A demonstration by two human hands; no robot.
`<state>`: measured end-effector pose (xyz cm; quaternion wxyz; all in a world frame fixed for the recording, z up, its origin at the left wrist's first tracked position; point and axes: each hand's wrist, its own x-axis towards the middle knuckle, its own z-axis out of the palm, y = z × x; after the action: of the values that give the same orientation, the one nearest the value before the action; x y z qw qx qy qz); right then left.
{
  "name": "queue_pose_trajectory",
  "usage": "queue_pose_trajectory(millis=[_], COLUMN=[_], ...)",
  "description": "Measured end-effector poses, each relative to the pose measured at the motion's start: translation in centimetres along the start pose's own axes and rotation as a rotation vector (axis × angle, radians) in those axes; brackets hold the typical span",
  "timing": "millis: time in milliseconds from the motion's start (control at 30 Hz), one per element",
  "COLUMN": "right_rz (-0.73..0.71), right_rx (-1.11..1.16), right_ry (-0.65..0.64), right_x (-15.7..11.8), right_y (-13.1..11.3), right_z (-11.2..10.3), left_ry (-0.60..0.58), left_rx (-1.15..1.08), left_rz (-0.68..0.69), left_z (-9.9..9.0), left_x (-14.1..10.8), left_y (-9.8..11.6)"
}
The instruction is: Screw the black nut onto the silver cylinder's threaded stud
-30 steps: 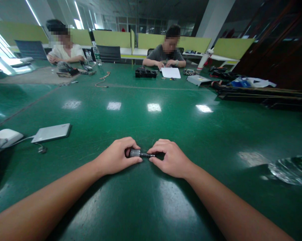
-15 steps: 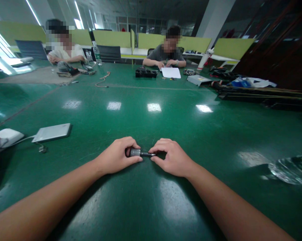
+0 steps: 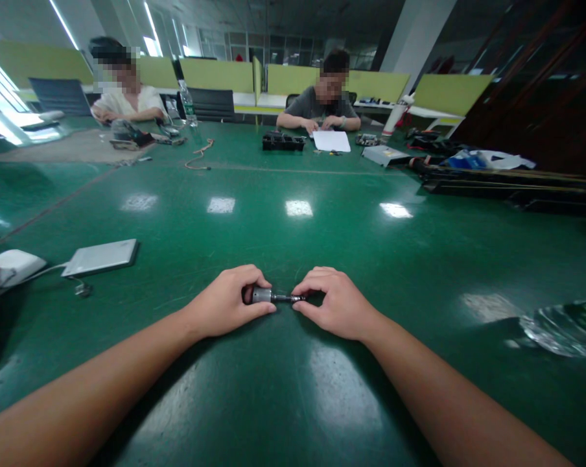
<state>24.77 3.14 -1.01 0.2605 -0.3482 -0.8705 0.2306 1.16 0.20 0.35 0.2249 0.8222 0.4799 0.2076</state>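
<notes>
A small metal cylinder (image 3: 262, 296) with a thin shaft (image 3: 282, 298) pointing right lies low over the green table (image 3: 254, 233). My left hand (image 3: 229, 299) is closed on the cylinder, thumb on the near side and fingers on the far side. At the shaft's right end sits a small dark ringed piece (image 3: 297, 298), pinched between the thumb and forefinger of my right hand (image 3: 336, 302). Both forearms reach in from the bottom corners.
On the left are a silver flat box (image 3: 101, 257), a white device (image 3: 18, 266) and a cable. A clear bottle (image 3: 565, 327) lies at right. Two people sit across, near a black tray (image 3: 283, 141) and white paper (image 3: 332, 141).
My right fingertips and the small ringed piece have shifted slightly to the right, and more of the thin shaft shows. My left hand has barely moved.
</notes>
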Motion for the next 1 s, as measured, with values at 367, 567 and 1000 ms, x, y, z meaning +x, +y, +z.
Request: queue_pose_trajectory(millis=[367, 567, 1000], right_rz=[0.212, 0.155, 0.031], right_rx=[-0.086, -0.053, -0.004], right_ry=[0.003, -0.013, -0.038], right_x=[0.1, 0.0, 0.0], right_y=[1.4, 1.4, 1.2], right_z=[-1.3, -1.4, -0.6], left_ry=[0.014, 0.022, 0.026], left_rx=[-0.013, -0.007, -0.022], left_rz=[-0.014, -0.02, -0.022], left_z=[0.0, 0.1, 0.2], left_x=[0.0, 0.0, -0.1], left_y=[0.0, 0.0, -0.3])
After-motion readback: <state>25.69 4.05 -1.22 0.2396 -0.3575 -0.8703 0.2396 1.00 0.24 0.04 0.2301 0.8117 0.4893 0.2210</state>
